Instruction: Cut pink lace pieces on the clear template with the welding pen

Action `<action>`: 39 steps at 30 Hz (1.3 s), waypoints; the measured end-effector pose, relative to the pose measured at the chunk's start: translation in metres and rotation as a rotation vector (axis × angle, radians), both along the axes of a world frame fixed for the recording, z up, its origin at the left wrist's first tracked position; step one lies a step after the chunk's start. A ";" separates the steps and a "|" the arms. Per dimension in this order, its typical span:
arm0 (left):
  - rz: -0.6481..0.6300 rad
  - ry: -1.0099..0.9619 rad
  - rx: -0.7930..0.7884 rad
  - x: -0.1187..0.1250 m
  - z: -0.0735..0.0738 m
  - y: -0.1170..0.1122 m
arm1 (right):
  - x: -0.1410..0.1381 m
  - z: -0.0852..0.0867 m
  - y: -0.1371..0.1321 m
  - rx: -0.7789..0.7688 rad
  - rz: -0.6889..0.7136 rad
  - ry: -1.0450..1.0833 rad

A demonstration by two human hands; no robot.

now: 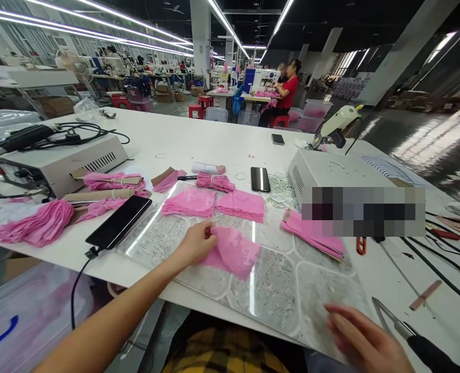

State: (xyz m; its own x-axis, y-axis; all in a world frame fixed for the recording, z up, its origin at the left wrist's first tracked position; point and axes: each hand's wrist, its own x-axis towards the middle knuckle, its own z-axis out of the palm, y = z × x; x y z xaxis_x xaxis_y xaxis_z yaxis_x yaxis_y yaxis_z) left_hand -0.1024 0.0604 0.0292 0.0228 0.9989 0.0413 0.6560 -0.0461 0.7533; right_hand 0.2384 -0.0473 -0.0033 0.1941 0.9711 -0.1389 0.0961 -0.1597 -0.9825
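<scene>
My left hand (196, 242) pinches the left edge of a pink lace piece (235, 253) that lies on a glossy patterned mat (284, 290) in front of me. My right hand (364, 339) hovers low at the mat's near right corner, fingers spread and blurred, holding nothing. Behind the lace piece lie two stacks of pink lace pieces (214, 203), and a third pink stack (313, 235) sits to the right.
A black phone (119, 221) on a cable lies left of the mat, another phone (260, 179) behind it. Grey machine boxes (58, 163) stand left and right. Pink bundles (27, 223) are at far left, scissors (412, 334) at near right. People sit working far behind.
</scene>
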 end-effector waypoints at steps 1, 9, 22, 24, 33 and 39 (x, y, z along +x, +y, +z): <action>0.021 -0.017 -0.013 -0.009 -0.004 -0.006 | -0.013 0.004 0.014 -0.036 0.072 -0.102; 0.072 0.009 -0.043 -0.038 -0.010 -0.031 | -0.127 0.028 0.113 0.098 0.397 -0.775; 0.111 0.333 0.146 -0.049 -0.016 -0.052 | -0.162 0.030 0.140 0.166 0.466 -0.914; 0.112 0.358 0.164 -0.052 -0.020 -0.055 | -0.164 0.029 0.144 0.186 0.487 -0.902; -0.059 0.313 0.235 -0.085 -0.021 -0.070 | -0.141 0.031 0.107 0.295 0.801 -0.722; -0.225 0.243 0.124 -0.092 -0.019 -0.060 | -0.142 0.014 0.093 0.385 0.869 -0.785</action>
